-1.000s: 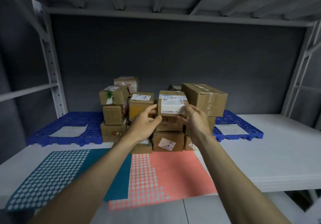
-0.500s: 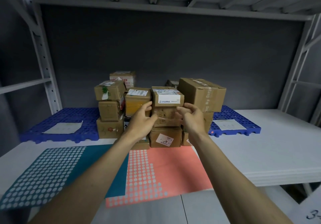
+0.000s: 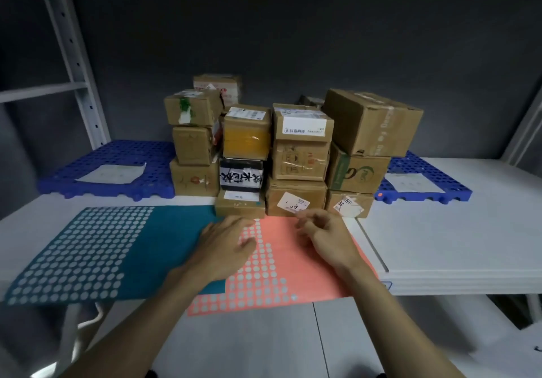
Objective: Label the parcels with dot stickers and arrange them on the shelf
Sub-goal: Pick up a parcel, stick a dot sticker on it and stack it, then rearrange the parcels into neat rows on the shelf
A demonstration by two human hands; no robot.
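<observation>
— Cardboard parcels [image 3: 293, 154], where are they?
— Stacked at the shelf [image 3: 440, 231] back, between blue pallets [image 3: 111, 169].
— And the hands?
— Left hand [image 3: 225, 245] lies flat, fingers straight, on the pink sticker sheet [image 3: 311, 269] (beside a teal sheet [image 3: 88, 251]). Right hand [image 3: 325, 236] hovers, fingers loosely curled, holding nothing.

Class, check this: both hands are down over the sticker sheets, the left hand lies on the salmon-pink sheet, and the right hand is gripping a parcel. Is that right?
Not quite. The head view shows the right hand holding no parcel; it hovers over the salmon-pink sheet with fingers loosely curled. The rest stands: the left hand lies on that sheet's dots, and the parcels sit stacked behind.
</observation>
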